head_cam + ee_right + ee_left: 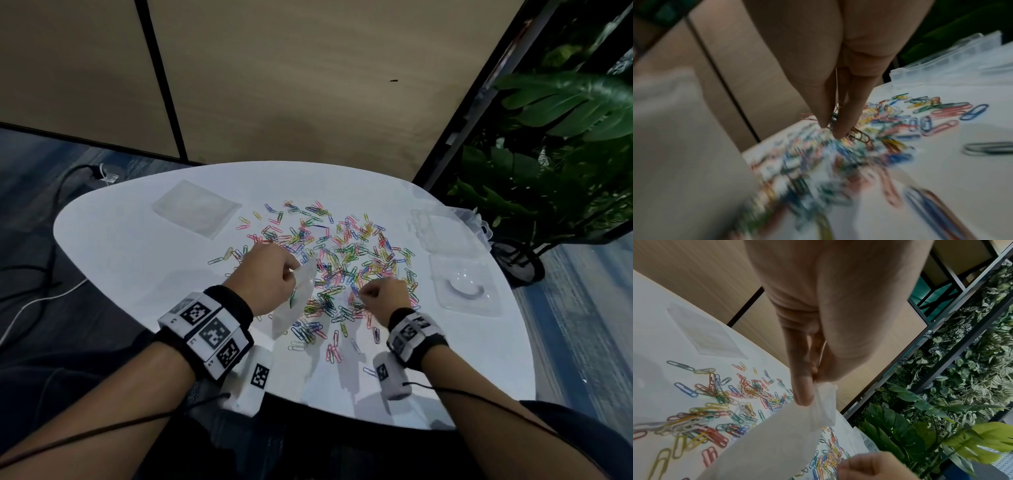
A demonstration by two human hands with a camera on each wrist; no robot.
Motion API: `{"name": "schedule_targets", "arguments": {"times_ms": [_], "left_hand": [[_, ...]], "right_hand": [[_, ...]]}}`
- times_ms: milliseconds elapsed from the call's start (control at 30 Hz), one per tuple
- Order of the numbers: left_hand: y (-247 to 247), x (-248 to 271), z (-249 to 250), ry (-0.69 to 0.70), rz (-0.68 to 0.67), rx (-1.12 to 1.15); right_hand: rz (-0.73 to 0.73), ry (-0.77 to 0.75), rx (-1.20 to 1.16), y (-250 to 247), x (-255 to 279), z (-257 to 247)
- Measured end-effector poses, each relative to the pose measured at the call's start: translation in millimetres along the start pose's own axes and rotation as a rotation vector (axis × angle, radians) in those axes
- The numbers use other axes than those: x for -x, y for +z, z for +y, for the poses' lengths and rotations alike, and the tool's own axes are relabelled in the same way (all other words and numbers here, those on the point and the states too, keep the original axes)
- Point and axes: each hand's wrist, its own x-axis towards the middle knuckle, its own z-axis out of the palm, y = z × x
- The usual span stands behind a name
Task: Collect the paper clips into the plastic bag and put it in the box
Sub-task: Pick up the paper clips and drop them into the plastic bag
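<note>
Many coloured paper clips [346,260] lie scattered over the white table [144,260]. My left hand [270,274] pinches the top edge of a small clear plastic bag [298,301], which hangs down to the table; the pinch shows in the left wrist view [813,386], bag [777,443]. A green clip shows inside the bag. My right hand [383,293] sits over the pile with fingers curled, pinching a small bunch of clips [838,125]. The clear plastic box [462,284] lies open at the table's right side.
A stack of clear plastic bags [197,207] lies at the table's back left. More clear plastic packaging [445,226] sits behind the box. Green plants [561,137] stand off the table's right edge. Cables run on the floor at left.
</note>
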Motion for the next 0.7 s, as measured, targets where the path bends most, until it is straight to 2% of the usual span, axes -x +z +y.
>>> {"name": "schedule_targets", "arguments": {"times_ms": [100, 200, 233, 300, 367, 467, 600, 700], "left_hand": [[4.7, -4.5, 2.4, -0.008, 0.007, 0.017], [8.6, -8.7, 3.9, 0.001, -0.009, 0.02], [9.9, -9.8, 4.6, 0.011, -0.015, 0.013], [13.0, -12.3, 7.1, 0.02, -0.014, -0.001], [16.6, -13.7, 10.9, 0.008, 0.001, 0.017], [20.1, -12.9, 14.5, 0.005, 0.005, 0.098], [22.9, -12.2, 13.0, 0.007, 0.012, 0.127], [24.8, -11.8, 11.9, -0.001, 0.008, 0.158]], "right_hand": [[-0.01, 0.07, -0.462, -32.2, 2.8, -10.6], [-0.146, 0.035, -1.053, -53.2, 17.5, -36.2], [-0.207, 0.022, -1.182, -56.6, 24.7, -45.6], [-0.295, -0.002, -1.297, -56.1, 37.3, -60.1], [-0.319, -0.018, -1.302, -45.4, 45.5, -68.5], [-0.268, -0.031, -1.182, -25.7, 49.9, -77.6], [-0.125, -0.158, -0.699, -11.0, 51.4, -79.1], [-0.082, -0.252, -0.425, -5.7, 52.8, -78.7]]}}
